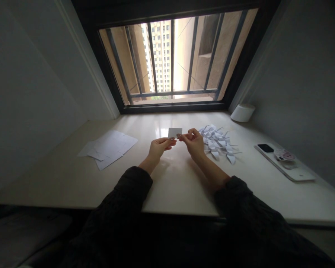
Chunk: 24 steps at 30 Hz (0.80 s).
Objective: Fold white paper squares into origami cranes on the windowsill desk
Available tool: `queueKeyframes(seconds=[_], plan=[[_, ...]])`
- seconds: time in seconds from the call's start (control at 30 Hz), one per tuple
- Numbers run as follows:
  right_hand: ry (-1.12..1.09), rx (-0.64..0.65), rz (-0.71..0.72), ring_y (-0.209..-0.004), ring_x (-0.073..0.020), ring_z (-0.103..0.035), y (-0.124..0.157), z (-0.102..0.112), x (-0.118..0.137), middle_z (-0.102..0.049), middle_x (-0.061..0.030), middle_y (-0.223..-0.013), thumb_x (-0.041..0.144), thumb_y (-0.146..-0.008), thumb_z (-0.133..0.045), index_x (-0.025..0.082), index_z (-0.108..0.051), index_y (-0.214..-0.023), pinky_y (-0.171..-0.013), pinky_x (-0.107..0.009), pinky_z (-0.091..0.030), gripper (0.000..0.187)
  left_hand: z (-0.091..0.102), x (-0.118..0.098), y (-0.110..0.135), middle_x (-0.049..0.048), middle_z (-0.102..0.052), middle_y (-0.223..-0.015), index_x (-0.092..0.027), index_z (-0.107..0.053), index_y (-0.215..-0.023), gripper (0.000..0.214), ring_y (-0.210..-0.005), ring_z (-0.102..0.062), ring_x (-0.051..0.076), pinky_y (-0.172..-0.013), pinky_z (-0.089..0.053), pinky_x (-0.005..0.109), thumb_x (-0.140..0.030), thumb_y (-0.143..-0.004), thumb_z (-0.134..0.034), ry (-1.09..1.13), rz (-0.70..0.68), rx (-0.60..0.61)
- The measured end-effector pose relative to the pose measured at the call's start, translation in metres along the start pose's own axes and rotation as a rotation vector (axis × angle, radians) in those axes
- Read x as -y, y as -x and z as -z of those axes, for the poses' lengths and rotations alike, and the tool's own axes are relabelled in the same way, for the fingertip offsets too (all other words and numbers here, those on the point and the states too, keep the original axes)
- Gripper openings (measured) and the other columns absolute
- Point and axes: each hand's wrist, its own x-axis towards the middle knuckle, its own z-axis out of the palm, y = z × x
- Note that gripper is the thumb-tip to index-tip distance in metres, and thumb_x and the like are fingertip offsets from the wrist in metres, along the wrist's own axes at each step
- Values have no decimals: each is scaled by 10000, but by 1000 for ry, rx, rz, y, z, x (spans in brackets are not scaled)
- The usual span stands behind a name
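Note:
Between my two hands, a small square of white paper (175, 132) is held up above the sill, its lower edge pinched at the fingertips. My left hand (159, 147) grips the lower left part, thumb and fingers closed. On the lower right edge, my right hand (193, 143) pinches with thumb and index finger. Just right of my right hand lies a heap of folded white paper cranes (217, 142). Off to the left, several loose sheets of white paper (115, 147) overlap each other.
A white phone (286, 163) with a round grip on its back lies at the right. Near the window's right corner stands a white rounded object (242, 112). A barred window (173, 108) closes the far side of the pale sill (178, 197), with walls on both sides.

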Motion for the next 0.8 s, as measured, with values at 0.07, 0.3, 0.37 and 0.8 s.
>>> queueKeyframes(seconds=[0.07,0.3,0.37,0.8], plan=[[1,15,-7,-592,-156,-638,0,-1,0,-653,49,-585,366,-559,-815,234,-464,-731,-651,-298,-499,413,0,1,0,118,-727,-903,-150,-728,-811,355,-871,-669,225,-812,-490,362,-450,-626,-759,6,-5,-14],[-109,117,-165,-732,-175,-663,4,-4,4,-704,16,-737,337,-504,-839,237,-574,-999,-763,-337,-501,571,-1,4,-1,88,-723,-783,-158,-738,-773,342,-811,-669,213,-818,-483,372,-455,-606,-774,28,-73,-52],[-129,114,-201,-742,-188,-668,3,-4,1,-710,9,-737,333,-480,-846,233,-587,-991,-778,-355,-499,582,-1,4,-1,85,-721,-770,-159,-738,-767,346,-805,-667,213,-814,-482,371,-464,-608,-772,23,-89,-35],[-139,84,-266,-635,-153,-647,-6,3,-10,-693,27,-617,307,-489,-835,214,-695,-860,-752,-334,-467,408,2,2,-4,109,-728,-819,-157,-739,-760,352,-787,-670,214,-790,-490,364,-473,-609,-771,-22,-38,-47]])
